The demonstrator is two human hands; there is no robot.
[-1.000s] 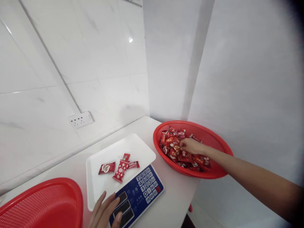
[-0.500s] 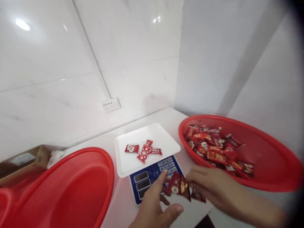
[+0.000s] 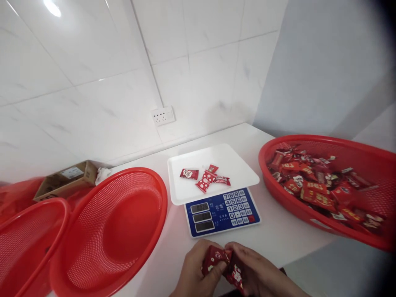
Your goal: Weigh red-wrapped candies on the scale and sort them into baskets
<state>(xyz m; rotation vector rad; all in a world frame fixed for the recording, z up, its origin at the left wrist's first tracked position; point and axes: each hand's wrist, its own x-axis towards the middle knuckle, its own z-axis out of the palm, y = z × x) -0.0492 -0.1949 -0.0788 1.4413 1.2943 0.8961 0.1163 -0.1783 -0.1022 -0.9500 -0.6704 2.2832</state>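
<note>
We hold our two hands close together at the near edge of the white tabletop, just in front of the scale. Our left hand curls its fingers and thumb around a small bunch of red candy packets, and our right hand closes on the same bunch from the other side, so the wrappers are pinched between both hands; we cannot tell how many packets are in the bunch. Just beyond our hands stands the scale, with a blue keypad panel facing us and a white weighing tray on top. Four red candy packets lie on that tray, three of them bunched together and one a little apart to the left. To the right of the scale sits a red mesh basket holding a heap of red wrapped candies. To the left of the scale a second red basket leans tilted, its rim resting over a third red basket at the far left. Behind those, against the tiled wall, lies a cardboard box, and a white wall socket is set in the tiles above the scale.
</note>
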